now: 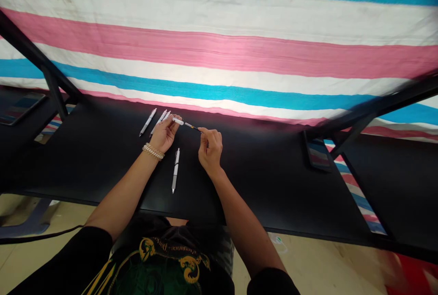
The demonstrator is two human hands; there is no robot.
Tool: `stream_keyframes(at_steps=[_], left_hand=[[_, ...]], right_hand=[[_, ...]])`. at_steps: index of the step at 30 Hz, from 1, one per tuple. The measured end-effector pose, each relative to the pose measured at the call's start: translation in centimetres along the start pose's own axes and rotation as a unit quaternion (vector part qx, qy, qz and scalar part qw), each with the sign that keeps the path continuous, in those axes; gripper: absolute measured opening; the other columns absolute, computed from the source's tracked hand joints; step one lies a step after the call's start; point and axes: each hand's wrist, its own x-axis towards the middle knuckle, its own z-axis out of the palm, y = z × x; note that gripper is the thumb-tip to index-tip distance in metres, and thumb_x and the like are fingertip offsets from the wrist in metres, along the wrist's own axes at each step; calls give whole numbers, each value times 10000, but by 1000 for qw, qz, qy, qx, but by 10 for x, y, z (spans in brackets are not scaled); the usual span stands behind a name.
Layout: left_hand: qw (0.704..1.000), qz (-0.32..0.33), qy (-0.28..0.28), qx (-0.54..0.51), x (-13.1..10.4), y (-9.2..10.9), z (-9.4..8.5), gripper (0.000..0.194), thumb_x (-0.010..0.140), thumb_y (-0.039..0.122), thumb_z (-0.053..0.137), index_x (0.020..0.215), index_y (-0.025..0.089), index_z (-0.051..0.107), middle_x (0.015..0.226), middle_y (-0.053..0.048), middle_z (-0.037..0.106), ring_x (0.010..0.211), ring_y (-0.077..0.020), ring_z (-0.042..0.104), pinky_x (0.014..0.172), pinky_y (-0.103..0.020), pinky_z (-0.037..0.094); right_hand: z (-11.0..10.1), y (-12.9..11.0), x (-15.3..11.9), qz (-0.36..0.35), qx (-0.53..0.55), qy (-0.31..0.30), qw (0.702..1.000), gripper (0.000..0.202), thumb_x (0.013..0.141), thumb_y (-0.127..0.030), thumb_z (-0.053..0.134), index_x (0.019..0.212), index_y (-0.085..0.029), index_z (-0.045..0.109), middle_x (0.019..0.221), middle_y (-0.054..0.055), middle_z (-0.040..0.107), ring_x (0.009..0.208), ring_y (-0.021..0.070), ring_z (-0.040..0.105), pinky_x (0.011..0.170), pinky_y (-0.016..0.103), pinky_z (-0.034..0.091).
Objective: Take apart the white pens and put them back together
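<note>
In my left hand (164, 134) a white pen barrel (178, 121) is pinched between thumb and fingers, its end pointing right. My right hand (210, 149) grips a thin dark pen refill (192, 126) with a pale end, lined up with the barrel and a small gap from it. Nearer my body, between the forearms, lies a white and grey click pen (175, 171). Left of my left hand another white and grey pen (148, 122) rests on the black table. More similar pens (164, 115) lie partly hidden behind that hand.
The black table (267, 185) stretches to both sides. Behind it hangs a striped blue, white and pink sheet (219, 49). Dark slanted frame bars (54, 85) stand at left and right. A flat dark device (317, 151) sits at the right, and another dark panel (20, 107) at far left.
</note>
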Motion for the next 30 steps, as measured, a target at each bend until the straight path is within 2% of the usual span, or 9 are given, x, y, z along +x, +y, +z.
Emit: stream_keyframes(at_steps=[3,8,10,12,14,19,24,28,30], left_hand=[[999,21,-7,49,1,-4,-3,86,909,217,682,914,134,702,967,-70,751,929,-132,731,896,-224,588],[990,85,0,111,-1,-9,-3,250,817,337,785,921,137,676,971,-89,751,936,-184,740,895,-327,595],[986,94,-12,139,-4,-14,0,312,784,370,807,936,135,668,967,-99,752,924,-204,744,880,-361,597],[984,91,-26,154,-8,-19,3,351,767,387,816,963,140,661,971,-103,755,919,-214,746,868,-376,599],[984,91,-29,150,-10,-22,4,357,762,388,819,969,148,656,975,-98,757,928,-213,745,871,-375,597],[987,85,-30,137,-9,-22,2,344,753,386,827,927,141,659,955,-95,757,913,-205,744,866,-362,597],[986,80,-20,146,-5,-21,-1,338,755,388,824,909,141,652,941,-92,756,892,-200,745,837,-351,599],[987,83,-25,133,-5,-20,-2,321,771,373,814,927,140,657,954,-93,751,916,-207,744,877,-374,587],[987,80,-21,136,-5,-18,-2,309,780,370,807,928,144,657,955,-90,751,924,-205,743,877,-366,585]], right_hand=[[1,1,-2,5,-1,-18,1000,297,1022,-257,420,1132,-262,696,847,54,594,813,213,517,809,379,450],[3,6,-2,13,-15,-30,999,307,1003,-217,435,1149,-275,698,924,73,589,883,229,525,863,410,474],[5,5,-4,9,-4,-39,999,315,990,-200,448,1220,-262,655,1035,94,573,977,236,542,907,417,492],[9,3,-6,5,33,-52,998,403,976,-162,435,1361,-232,531,1175,124,530,1090,234,544,958,412,505],[12,1,-8,7,53,-45,998,422,966,-129,413,1375,-205,482,1208,140,506,1124,226,544,991,410,505],[11,2,-9,25,69,-18,997,295,963,-133,421,1232,-209,516,1116,112,567,1012,197,610,922,375,538],[7,7,-7,135,122,-73,981,276,1018,-304,439,1282,-223,443,853,-1,641,601,120,616,646,274,545],[6,8,-5,88,119,-45,988,306,983,-371,522,1250,-224,494,1014,65,666,822,162,677,776,315,564],[5,7,-4,86,118,-52,988,252,1001,-376,479,1198,-228,532,942,46,673,769,153,679,748,303,561]])
